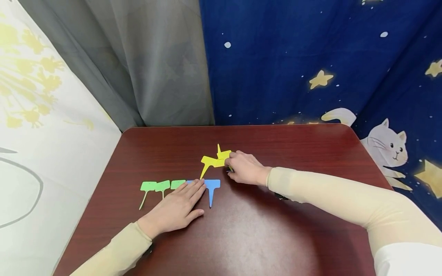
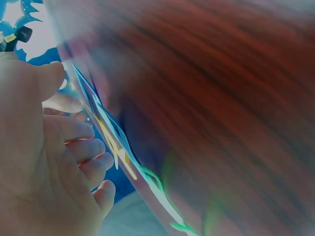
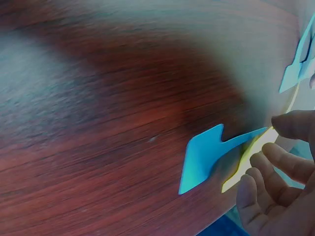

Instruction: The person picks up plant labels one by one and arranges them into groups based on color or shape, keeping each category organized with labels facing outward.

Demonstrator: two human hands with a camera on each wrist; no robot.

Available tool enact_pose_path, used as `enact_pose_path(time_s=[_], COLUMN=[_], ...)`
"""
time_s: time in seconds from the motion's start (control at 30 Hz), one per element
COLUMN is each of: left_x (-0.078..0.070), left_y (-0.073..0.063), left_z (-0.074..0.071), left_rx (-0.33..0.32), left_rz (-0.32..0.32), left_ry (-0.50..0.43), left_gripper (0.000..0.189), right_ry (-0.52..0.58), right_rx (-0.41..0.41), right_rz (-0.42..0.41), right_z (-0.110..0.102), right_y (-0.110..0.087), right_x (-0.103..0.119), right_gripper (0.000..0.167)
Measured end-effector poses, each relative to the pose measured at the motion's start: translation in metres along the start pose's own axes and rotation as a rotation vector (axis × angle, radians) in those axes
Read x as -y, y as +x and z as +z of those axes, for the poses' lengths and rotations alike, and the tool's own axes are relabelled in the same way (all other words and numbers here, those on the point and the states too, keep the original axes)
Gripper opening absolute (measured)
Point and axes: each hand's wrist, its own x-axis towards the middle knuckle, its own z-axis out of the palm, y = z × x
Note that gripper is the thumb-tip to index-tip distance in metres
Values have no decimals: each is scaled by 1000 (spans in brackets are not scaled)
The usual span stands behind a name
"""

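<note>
Flat T-shaped plastic plant labels lie on the table. My left hand (image 1: pixel 177 209) rests over the row, fingers straight and thumb apart, partly covering a green label (image 1: pixel 177 184) and blue labels. A blue label (image 1: pixel 212 184) shows right of its fingertips. My right hand (image 1: pixel 246 167) is at the right side of the yellow labels (image 1: pixel 208 161), fingers bent. In the right wrist view its thumb and fingertips touch a yellow label (image 3: pixel 253 155); I cannot tell whether they pinch it. A loose blue label (image 3: pixel 202 160) lies beside it, its stem reaching the thumb.
Two more green labels (image 1: pixel 148 186) continue the row to the left, stems toward the near edge. The dark red wooden table (image 1: pixel 276 237) reaches back to grey and blue curtains (image 1: pixel 276 69). A white patterned sheet (image 1: pixel 41 172) hangs along the left side.
</note>
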Motion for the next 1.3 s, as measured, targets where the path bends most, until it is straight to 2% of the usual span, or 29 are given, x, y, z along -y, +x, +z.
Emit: enact_pose_path(time_s=[0.13,0.33,0.53,0.63,0.83,0.97,1.3], left_x=[-4,-8,-9,-9,-9,-9,-10], left_y=[7,16,19,20,22,23,23], left_z=[-1,6,10,10,9,10,10], left_rx=[10,34,44,43,43,50,48], left_rz=[16,40,38,40,43,46,51], left_ry=[-11,-1,9,12,18,12,26], left_gripper=[72,73,74,74,74,73,73], right_ry=[-31,-99,-79,-87,-209,-273,-255], right_rx=[-5,-31,-17,-12,-30,-45,-140], right_rz=[-25,-74,-74,-112,-221,-269,-267], right_z=[3,9,11,11,12,14,13], right_y=[-3,-7,-9,-9,-8,-9,-11], right_x=[-5,-8,-11,-12,-12,-10,-11], right_gripper=[17,20,26,24,13,11,9])
